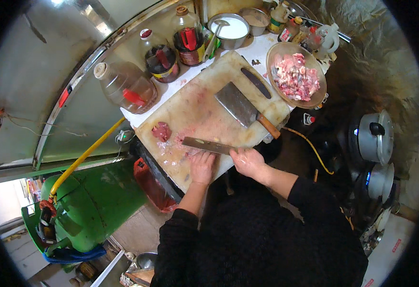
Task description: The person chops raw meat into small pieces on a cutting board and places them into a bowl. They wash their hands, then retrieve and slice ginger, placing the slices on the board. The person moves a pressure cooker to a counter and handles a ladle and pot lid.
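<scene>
In my right hand (248, 162) is the handle end of a knife (209, 145), its blade reaching left over the near part of a stained cutting board (191, 104). My left hand (203, 166) presses down at the board's near edge, fingertips right beside the blade; whatever lies under them is mostly hidden, with some pinkish meat bits showing. A dark red piece of meat (161, 132) lies on the board to the left. Farther back on the board rests a cleaver (236, 104) with a wooden handle, out of both hands.
A bowl of cut raw meat (295, 77) stands at the board's right. Large bottles (127, 88) line the back left, beside a metal pot of white contents (232, 28) with a ladle. A green gas cylinder (94, 208) stands lower left; lidded pots (371, 138) are far right.
</scene>
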Demonstrator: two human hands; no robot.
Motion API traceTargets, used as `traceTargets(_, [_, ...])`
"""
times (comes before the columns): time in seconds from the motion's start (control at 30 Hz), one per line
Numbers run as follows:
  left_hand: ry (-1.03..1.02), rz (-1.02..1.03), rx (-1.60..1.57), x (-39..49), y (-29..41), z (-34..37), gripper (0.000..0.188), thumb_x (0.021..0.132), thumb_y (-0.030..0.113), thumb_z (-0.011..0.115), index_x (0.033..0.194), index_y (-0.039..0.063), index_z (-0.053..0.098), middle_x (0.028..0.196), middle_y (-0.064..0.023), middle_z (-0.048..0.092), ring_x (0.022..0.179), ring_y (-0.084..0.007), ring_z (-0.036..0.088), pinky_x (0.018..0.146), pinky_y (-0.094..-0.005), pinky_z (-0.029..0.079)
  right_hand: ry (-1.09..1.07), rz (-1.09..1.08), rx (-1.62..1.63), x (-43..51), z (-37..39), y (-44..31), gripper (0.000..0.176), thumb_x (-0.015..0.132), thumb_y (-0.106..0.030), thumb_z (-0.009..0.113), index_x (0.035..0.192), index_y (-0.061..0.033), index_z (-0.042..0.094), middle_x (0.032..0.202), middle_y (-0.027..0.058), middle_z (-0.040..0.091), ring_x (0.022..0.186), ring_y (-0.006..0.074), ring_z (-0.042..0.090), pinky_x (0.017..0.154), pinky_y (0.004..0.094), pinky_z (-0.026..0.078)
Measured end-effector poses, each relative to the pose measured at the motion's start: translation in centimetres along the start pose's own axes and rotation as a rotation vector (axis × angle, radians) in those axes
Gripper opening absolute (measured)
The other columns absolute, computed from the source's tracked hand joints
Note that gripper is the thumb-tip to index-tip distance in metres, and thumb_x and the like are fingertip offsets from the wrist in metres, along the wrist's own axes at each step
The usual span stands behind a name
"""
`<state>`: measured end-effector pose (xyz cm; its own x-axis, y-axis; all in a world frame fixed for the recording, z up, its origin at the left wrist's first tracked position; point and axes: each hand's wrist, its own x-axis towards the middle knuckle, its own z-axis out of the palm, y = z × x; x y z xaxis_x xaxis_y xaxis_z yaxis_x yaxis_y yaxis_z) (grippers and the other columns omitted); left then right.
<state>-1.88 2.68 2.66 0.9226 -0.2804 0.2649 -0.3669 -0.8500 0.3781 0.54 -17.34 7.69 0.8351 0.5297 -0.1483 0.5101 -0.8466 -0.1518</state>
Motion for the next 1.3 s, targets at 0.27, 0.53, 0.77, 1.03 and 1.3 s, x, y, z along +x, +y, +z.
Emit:
traceTargets(0.27, [-0.018, -0.074, -0.040, -0.4, -0.2, 0.6, 0.021, 0.076, 0.015, 0.062, 0.096, 0.010, 0.066, 0.098, -0.0069, 0.064, 0.097, -0.0255, 0.060, 0.086, -0.0389, 0.045, -0.049, -0.063, 0.078, -1.9, -3.3, 0.3, 0.018, 0.077, -0.015, 0.060, 0.093, -0.0058, 0.057, 0.073, 0.0137, 0.060, 0.061, 0.0285, 0.064, 0.053, 0.0395, 0.052])
traceTargets(0.53, [0.086, -0.052, -0.111, 0.1, -0.2, 0.4, 0.021, 0.070, 0.013, 0.067, 0.091, 0.009, 0.066, 0.094, -0.0082, 0.064, 0.091, -0.0279, 0.061, 0.081, -0.0392, 0.047, 0.112, -0.094, 0.155, 0.1, -3.0, -0.4, 0.013, 0.081, -0.013, 0.054, 0.091, -0.0066, 0.056, 0.075, 0.0139, 0.062, 0.059, 0.0324, 0.063, 0.053, 0.0443, 0.052])
traceTargets(0.77, [0.037, -0.071, -0.163, 0.0, -0.2, 0.4, 0.018, 0.075, 0.015, 0.063, 0.091, 0.008, 0.066, 0.092, -0.0069, 0.064, 0.093, -0.0248, 0.062, 0.084, -0.0383, 0.047, 0.060, -0.063, 0.158, 0.0, -2.6, -0.4, 0.011, 0.080, -0.016, 0.055, 0.088, -0.0081, 0.056, 0.074, 0.0145, 0.062, 0.059, 0.0348, 0.062, 0.053, 0.0470, 0.051])
traceTargets(1.03, [0.066, -0.076, -0.140, -0.1, -0.3, 0.9, 0.020, 0.074, 0.013, 0.063, 0.093, 0.009, 0.066, 0.096, -0.0065, 0.065, 0.096, -0.0242, 0.061, 0.085, -0.0374, 0.046, 0.004, -0.031, 0.112, 0.2, -2.1, -0.3, 0.009, 0.079, -0.013, 0.055, 0.086, -0.0063, 0.057, 0.070, 0.0128, 0.061, 0.063, 0.0314, 0.064, 0.054, 0.0417, 0.052])
traceTargets(1.3, [0.061, -0.096, -0.081, -0.4, 0.0, 0.6, 0.019, 0.074, 0.012, 0.064, 0.092, 0.008, 0.065, 0.098, -0.0064, 0.064, 0.098, -0.0244, 0.061, 0.088, -0.0381, 0.045, -0.081, 0.023, 0.131, -0.5, -2.4, -0.5, 0.012, 0.080, -0.015, 0.055, 0.089, -0.0066, 0.058, 0.079, 0.0134, 0.064, 0.066, 0.0329, 0.064, 0.058, 0.0444, 0.052])
